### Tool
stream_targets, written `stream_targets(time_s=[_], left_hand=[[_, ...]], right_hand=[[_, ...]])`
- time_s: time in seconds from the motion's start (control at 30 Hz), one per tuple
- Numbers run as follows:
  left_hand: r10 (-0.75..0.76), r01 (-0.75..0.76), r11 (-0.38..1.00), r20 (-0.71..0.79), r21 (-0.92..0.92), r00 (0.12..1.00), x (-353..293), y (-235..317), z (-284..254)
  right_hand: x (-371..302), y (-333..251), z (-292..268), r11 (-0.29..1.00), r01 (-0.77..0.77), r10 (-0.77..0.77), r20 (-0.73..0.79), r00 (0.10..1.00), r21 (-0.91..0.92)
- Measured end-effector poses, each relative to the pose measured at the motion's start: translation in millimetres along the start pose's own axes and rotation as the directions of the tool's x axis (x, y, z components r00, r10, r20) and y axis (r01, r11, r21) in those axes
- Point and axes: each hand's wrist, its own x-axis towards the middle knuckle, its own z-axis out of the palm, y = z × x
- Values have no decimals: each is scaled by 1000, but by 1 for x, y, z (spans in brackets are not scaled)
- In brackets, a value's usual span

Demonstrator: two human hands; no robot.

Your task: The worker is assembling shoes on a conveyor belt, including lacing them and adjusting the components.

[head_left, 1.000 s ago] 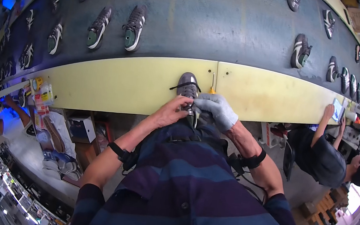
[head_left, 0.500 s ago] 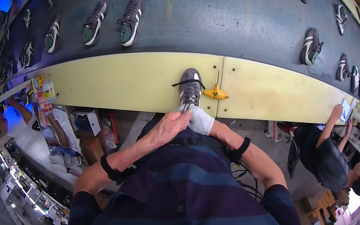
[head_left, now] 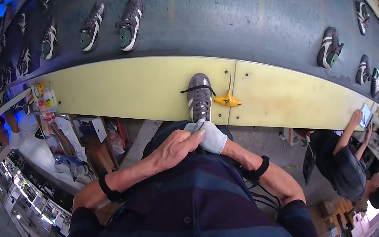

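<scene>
A dark grey lace-up sneaker (head_left: 199,95) with pale side stripes lies on the yellow board, toe pointing away from me. Its heel end reaches the board's near edge. My right hand (head_left: 213,138), in a white glove, closes round that heel end. Bare and closed, my left hand (head_left: 176,148) grips a slim metal tool (head_left: 199,125) against the shoe's opening; the tool's exact kind is hard to make out. A loose black lace (head_left: 189,90) lies across the shoe's front. To the right of the shoe rests a yellow-wrapped tool (head_left: 227,100) with a thin metal shaft.
Beyond the yellow board (head_left: 131,81) a dark belt (head_left: 203,18) carries more sneakers, such as one at left (head_left: 130,22) and one at right (head_left: 329,47). A co-worker (head_left: 346,160) at right touches a tablet (head_left: 365,115). Another person (head_left: 26,139) is at left.
Both my hands have come slightly nearer to my body, the left one still gripping the metal tool. The sneakers at the left of the belt now appear a little farther left.
</scene>
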Motion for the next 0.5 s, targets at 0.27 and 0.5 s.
stream_targets(time_s=[0.27,0.5], left_hand=[[239,-247,968,-142,-41,961,46,-74,-19],[12,63,722,-102,690,995,68,-85,32]], right_hand=[[5,-15,-45,910,-96,-77,-391,917,-403],[27,1,-40,985,2,61,-360,931,172]])
